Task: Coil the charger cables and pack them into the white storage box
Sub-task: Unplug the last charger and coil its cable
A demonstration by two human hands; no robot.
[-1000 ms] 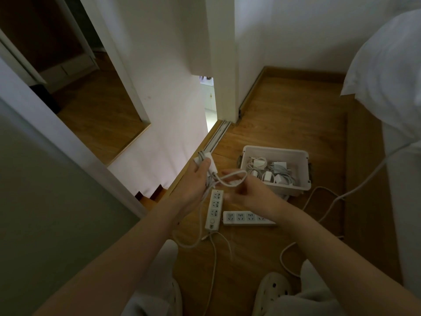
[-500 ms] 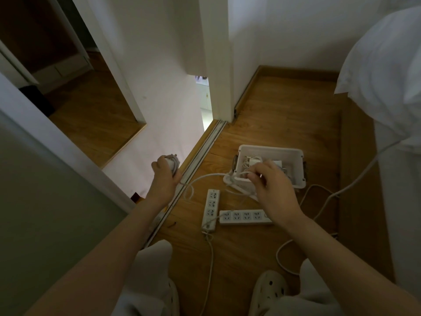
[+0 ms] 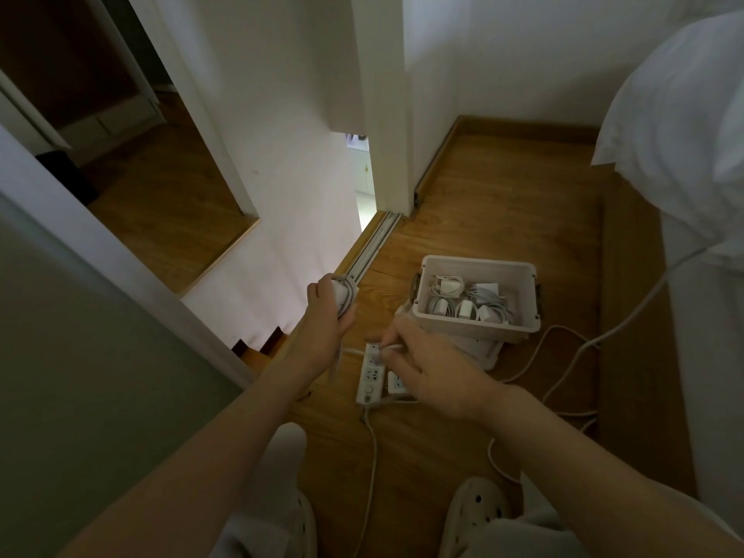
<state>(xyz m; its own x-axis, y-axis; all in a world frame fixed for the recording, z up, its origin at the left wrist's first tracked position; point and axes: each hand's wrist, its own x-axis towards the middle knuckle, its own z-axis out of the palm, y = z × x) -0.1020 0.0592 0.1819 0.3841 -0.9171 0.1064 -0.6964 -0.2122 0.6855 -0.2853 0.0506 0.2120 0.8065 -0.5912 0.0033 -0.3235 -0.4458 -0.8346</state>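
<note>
charger (image 3: pixel 345 296): mostly buried in the left hand (image 3: pixel 326 316), shape's anyone's guess
cable (image 3: pixel 337 361): just a smeared blur below that hand
second power strip (image 3: pixel 396 382): nearly all under the right hand (image 3: pixel 426 372)
lid (image 3: pixel 485 353): mostly covered by the white storage box (image 3: pixel 475 331)
bedding (image 3: pixel 676 126): chopped off at the right edge

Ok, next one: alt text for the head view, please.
A person's left hand grips a partly wound white charger, while the right hand pinches its loose cable above two power strips on the wooden floor. Beside them stands a white storage box holding coiled chargers.
</note>
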